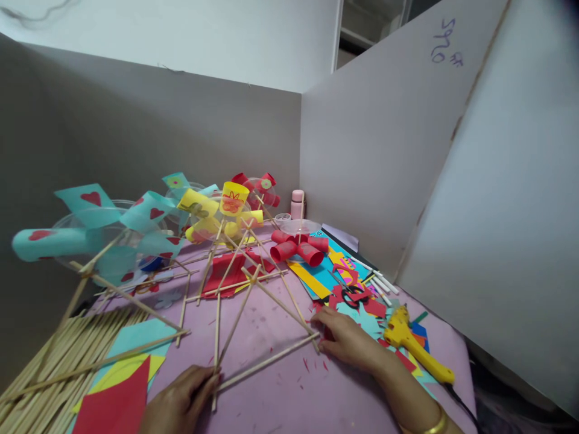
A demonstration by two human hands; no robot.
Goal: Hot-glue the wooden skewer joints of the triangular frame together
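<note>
There's your stick frame (pixel 270 361), standing on the purple table (pixel 335 398); your left hand (pixel 181 398) pinches its near corner, your right hand (pixel 350 339) brackets the other, grip unclear; yellow glue gun (pixel 418 351) right, red paper rolls (pixel 311 254) beyond.

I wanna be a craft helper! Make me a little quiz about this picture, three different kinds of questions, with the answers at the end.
1. True or false: the left hand is gripping a corner of the stick frame.

2. Pick one. What is the main colour of the glue gun?
A) green
B) yellow
C) pink

3. Name it: which cutting tool lies among the paper scraps?

Key:
1. True.
2. B, yellow.
3. The scissors.
</note>
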